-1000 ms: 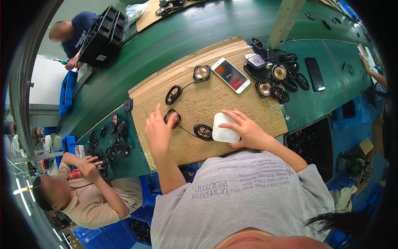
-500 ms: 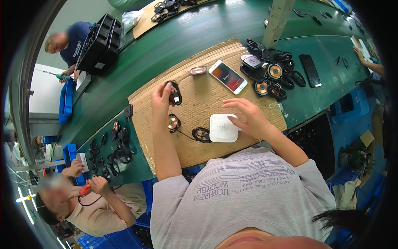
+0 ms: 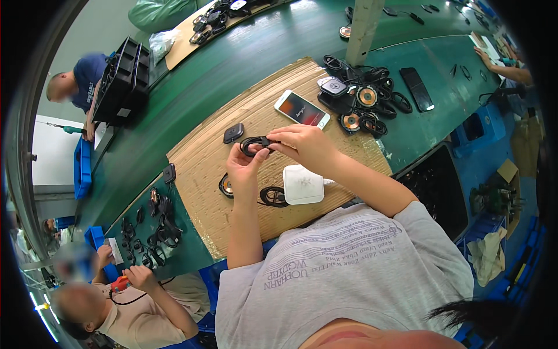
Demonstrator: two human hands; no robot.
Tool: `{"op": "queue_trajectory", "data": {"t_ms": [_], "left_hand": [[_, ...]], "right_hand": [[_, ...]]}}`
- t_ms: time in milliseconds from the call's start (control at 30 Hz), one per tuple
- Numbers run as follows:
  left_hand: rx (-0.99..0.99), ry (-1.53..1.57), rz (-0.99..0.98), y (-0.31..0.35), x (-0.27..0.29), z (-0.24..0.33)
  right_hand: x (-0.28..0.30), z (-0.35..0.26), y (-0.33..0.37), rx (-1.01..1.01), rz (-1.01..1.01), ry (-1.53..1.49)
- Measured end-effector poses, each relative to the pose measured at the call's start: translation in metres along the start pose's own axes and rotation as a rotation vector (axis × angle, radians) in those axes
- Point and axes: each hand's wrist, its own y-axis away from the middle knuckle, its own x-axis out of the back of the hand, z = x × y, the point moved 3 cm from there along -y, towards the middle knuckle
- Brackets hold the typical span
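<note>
My left hand (image 3: 244, 167) is closed on a coiled black cable (image 3: 251, 146) above the cardboard sheet (image 3: 343, 161). From the right, my right hand (image 3: 303, 143) pinches the same cable near its plug end. Just beyond the coil sits a dark, rounded-square charging pad (image 3: 233, 133). Below my hands, a white square box-shaped device (image 3: 303, 185) lies beside another coiled black cable (image 3: 273, 196). Partly behind my left wrist is a round charger with a copper coil (image 3: 225, 185). A white phone (image 3: 302, 109) with a lit screen rests past my right hand.
Heaped black cables and coil chargers (image 3: 366, 96) lie at the right, near a black phone (image 3: 417, 89) and a metal post (image 3: 364, 32). More cables (image 3: 165, 224) are at the left. One co-worker (image 3: 125, 308) sits at left; another (image 3: 81, 84) stands beyond black crates (image 3: 123, 81).
My right hand has moved from the white device to the coiled cable, which my left hand was holding alone. A dark pad now shows beyond the coil. The view has shifted somewhat.
</note>
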Motion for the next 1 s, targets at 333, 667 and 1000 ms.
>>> {"op": "queue_trajectory", "data": {"t_ms": [333, 667, 1000], "left_hand": [[0.195, -0.252, -0.049, -0.005, 0.015, -0.003], [0.225, 0.28, 0.033, -0.004, -0.009, -0.004], [0.142, -0.436, -0.025, -0.006, 0.016, 0.015]], "right_hand": [[-0.014, 0.013, 0.001, -0.072, 0.01, -0.024], [-0.026, 0.003, 0.009, 0.08, 0.161, -0.02], [-0.005, 0.009, 0.037, -0.097, -0.224, 0.008]]}}
